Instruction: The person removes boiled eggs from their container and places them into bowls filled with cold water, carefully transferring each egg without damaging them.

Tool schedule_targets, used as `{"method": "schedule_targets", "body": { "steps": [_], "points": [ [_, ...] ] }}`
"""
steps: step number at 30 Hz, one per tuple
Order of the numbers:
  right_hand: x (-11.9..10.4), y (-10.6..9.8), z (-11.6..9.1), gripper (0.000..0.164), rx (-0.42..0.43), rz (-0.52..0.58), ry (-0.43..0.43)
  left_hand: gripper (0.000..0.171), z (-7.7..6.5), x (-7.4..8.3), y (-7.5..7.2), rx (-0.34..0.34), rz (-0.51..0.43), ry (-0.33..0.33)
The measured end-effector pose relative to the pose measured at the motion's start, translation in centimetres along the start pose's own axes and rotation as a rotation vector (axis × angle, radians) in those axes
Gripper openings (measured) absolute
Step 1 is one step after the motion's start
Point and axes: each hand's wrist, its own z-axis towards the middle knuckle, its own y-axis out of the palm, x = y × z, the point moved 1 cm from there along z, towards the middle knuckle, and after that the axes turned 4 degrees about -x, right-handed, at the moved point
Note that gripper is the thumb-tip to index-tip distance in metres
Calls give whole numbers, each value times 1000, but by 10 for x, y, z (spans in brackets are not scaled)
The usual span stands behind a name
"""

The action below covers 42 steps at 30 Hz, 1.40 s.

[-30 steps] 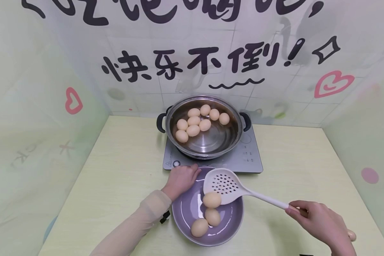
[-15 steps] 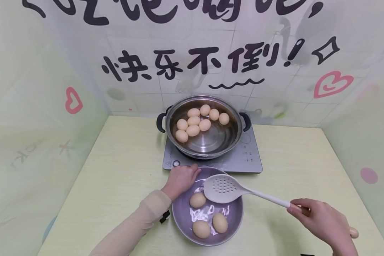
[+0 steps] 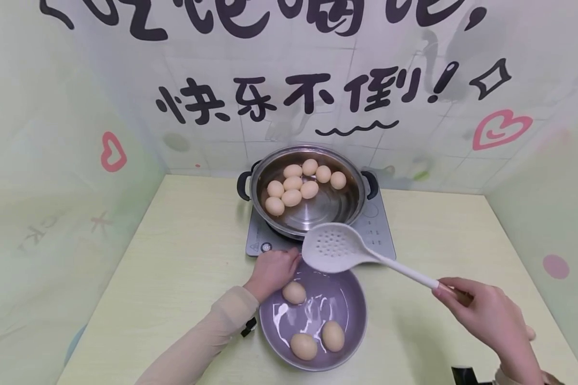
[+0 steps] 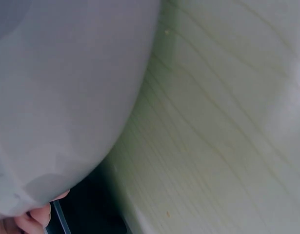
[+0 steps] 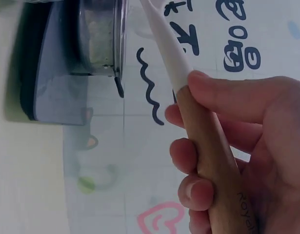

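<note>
My right hand (image 3: 486, 313) grips the wooden handle (image 5: 208, 151) of a white slotted spoon (image 3: 334, 247), fingers wrapped round it. Its perforated head carries nothing and overlaps the bowl's far rim and the pot's near edge in the head view. With the left hand (image 3: 273, 271) I hold the far left rim of a purple bowl (image 3: 361, 321); in the left wrist view its fingers (image 4: 35, 219) curl at the bowl's edge. Inside the bowl lie three brown eggs, one egg (image 3: 294, 293) near the left hand and two near the front.
Behind the bowl, a steel pot (image 3: 308, 230) with black side handles stands on a grey induction cooker (image 3: 380, 235). Several eggs (image 3: 291, 197) sit in the pot, mostly on its left and back. A printed wall (image 3: 212, 149) rises behind the pale wooden table (image 3: 188, 240).
The third egg has rolled off the slotted spoon into the bowl. My right hand has then raised the emptied spoon away toward the pot. The left hand stays at the rim.
</note>
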Motion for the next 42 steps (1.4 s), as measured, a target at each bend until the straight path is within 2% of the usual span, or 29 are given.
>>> {"method": "schedule_targets", "body": {
  "steps": [1, 3, 8, 11, 15, 27, 32, 42],
  "points": [
    [-2, 0, 4, 19, 35, 8, -25, 28, 1, 3, -6, -24, 1, -7],
    [-7, 0, 13, 17, 106, 18, -69, 23, 1, 3, -7, -55, 27, -11],
    [-24, 6, 36, 16, 266, 33, -198, 24, 0, 5, -6, -143, 50, -27],
    [-36, 15, 48, 19, 322, 15, -290, 25, -1, 7, -7, -141, 38, -31],
    [-51, 29, 61, 23, 368, 8, -361, 25, -2, 7, -6, -129, 33, -26],
    [-78, 62, 75, 22, 381, 74, -378, 26, -2, 6, -8, -117, 30, -41],
    [-82, 69, 78, 22, 392, 70, -387, 25, -2, 6, -8, -92, 36, -32],
    [-86, 74, 75, 18, 343, 19, -376, 23, -1, 5, -9, -52, 47, -20]
  ]
}}
